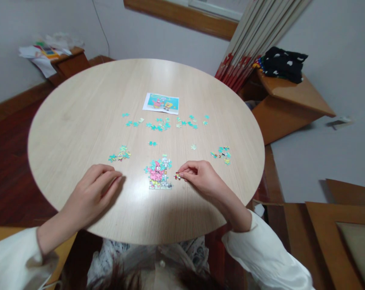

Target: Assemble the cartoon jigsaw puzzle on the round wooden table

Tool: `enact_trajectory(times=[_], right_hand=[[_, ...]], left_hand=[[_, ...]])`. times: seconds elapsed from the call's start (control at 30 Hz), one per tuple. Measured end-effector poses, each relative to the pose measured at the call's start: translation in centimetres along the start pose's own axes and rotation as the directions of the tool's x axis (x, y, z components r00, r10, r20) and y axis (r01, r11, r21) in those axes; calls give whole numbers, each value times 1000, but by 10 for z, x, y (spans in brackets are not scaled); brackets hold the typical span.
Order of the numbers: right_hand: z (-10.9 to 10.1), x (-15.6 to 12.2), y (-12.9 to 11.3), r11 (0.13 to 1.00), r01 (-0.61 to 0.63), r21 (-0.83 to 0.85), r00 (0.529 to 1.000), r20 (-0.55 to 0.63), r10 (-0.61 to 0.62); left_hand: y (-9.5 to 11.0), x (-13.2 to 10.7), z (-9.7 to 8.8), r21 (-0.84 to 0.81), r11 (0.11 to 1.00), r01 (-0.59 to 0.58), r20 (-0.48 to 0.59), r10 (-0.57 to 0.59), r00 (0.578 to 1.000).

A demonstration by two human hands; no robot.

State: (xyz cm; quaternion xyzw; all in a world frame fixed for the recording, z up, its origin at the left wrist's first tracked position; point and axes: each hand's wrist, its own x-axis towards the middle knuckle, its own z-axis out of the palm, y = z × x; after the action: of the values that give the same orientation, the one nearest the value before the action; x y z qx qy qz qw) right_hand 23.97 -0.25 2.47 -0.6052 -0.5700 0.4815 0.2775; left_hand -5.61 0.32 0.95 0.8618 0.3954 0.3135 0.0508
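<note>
Partly assembled jigsaw puzzle [156, 175] on a round, pale wood-grain counter [67, 125], seen from the worker's seat. The joined section lies flat near the close edge, between the two hands; it shows pink Patrick Star at left and Squidward at right, with a straight lower border. The right hand [197, 174] grasps a jigsaw piece [177, 176], partly red and yellow, between thumb and fingers, just beside the section's right side and apart from it. The left hand [96, 189] lies at the counter's near left, fingers loosely bent; its palm side is hidden, so whether they enclose anything cannot be told. Loose pieces form a left cluster [120, 157], beyond the left hand, and a right cluster [224, 152], beyond and to the right of the right hand. Between these clusters lie a turquoise pair [152, 143] and a single pale green piece [193, 147]. Farther off, a band of mostly turquoise pieces [160, 127] spreads below a printed reference picture [162, 104], which also shows SpongeBob.
</note>
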Motion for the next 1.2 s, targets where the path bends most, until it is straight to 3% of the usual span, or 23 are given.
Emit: enact_trajectory(times=[0.23,0.4,0.57,0.7,0.93,1.1,1.2], right_hand=[[1,0,-1,999,41,0,999,19,-41],[7,2,-2,997,80,8,995,59,-80],[12,4,-2,992,119,-39,989,90,-115],[12,4,0,990,126,-55,987,108,-120],[15,4,1,986,143,-90,986,104,-134],[13,5,2,987,144,-74,986,95,-137],[0,7,3,986,148,-70,989,22,-147]], left_hand=[[5,2,-3,-23,1000,20,24,-19,1000],[31,4,5,-135,980,-149,63,159,985],[56,2,23,-169,951,-257,194,288,938],[61,-4,36,-150,959,-241,288,275,917],[60,-10,42,-123,962,-243,318,271,909],[62,-9,41,-158,961,-226,308,266,914],[58,-5,35,-207,959,-194,243,243,939]])
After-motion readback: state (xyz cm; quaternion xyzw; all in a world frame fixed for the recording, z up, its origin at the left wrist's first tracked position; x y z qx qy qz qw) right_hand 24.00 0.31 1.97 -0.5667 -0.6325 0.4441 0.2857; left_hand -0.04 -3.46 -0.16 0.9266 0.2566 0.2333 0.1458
